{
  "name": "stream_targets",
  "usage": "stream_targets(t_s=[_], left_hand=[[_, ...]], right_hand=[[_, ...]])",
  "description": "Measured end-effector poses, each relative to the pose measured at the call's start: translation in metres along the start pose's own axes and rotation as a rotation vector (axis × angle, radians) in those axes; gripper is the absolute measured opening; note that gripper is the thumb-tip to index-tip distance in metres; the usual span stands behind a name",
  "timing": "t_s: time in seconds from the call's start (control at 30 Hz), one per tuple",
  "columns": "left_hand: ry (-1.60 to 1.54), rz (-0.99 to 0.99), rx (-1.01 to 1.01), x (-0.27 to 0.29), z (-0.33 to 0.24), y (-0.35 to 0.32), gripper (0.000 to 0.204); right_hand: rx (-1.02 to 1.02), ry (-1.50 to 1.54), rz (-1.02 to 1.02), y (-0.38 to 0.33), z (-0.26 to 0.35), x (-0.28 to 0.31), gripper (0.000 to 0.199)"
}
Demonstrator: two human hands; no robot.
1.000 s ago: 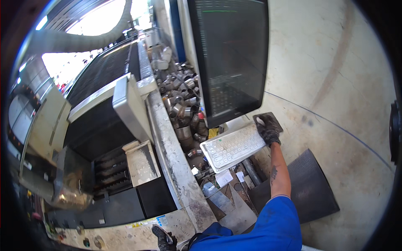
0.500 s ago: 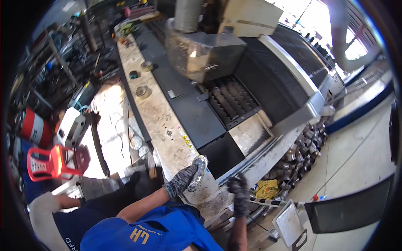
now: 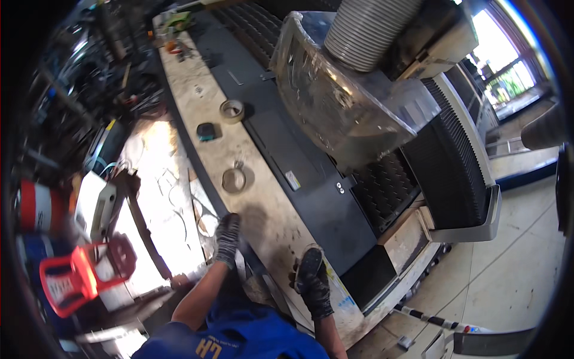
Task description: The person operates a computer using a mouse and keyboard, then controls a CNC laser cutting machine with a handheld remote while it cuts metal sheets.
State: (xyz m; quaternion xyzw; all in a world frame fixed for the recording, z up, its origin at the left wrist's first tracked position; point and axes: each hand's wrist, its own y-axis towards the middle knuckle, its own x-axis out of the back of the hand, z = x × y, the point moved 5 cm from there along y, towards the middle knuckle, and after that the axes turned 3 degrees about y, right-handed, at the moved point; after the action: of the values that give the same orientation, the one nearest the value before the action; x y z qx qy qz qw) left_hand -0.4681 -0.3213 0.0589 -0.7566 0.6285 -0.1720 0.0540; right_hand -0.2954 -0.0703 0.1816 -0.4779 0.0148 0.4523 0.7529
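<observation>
My left hand, in a grey knitted glove, is at the near edge of a long pale, stained ledge. Its fingers stretch forward and nothing shows in them. Over the same ledge, farther right, my right hand wears a dark glove with its fingers curled. A pale curved rim shows past the fingertips, but the glove hides most of what it grips. Ahead of my left hand lies a metal ring. Beyond it are a small teal and black tool and a roll of tape.
Dark machine panels run along the ledge's right. A clear plastic hood under a ribbed duct overhangs a slatted bed. A red plastic chair stands left, and a striped bar sits at lower right.
The view has shifted along the ledge. My left hand, which held a shiny round metal piece, no longer shows it. My right hand has come over the ledge with its fingers closed.
</observation>
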Motion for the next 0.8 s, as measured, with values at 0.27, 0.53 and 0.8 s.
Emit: stream_targets(t_s=[0.27,0.53,0.8], left_hand=[[0.292,-0.366,0.234,0.047,-0.084,0.29,0.058],[0.416,-0.59,0.655,0.006,-0.14,0.29,0.055],[0.54,-0.659,0.737,0.004,-0.146,0.299,0.054]], right_hand=[[0.344,-0.007,-0.124,0.07,0.103,-0.203,0.079],[0.585,0.185,-0.162,0.118,0.161,-0.281,0.077],[0.544,0.21,-0.216,0.195,0.186,-0.31,0.075]])
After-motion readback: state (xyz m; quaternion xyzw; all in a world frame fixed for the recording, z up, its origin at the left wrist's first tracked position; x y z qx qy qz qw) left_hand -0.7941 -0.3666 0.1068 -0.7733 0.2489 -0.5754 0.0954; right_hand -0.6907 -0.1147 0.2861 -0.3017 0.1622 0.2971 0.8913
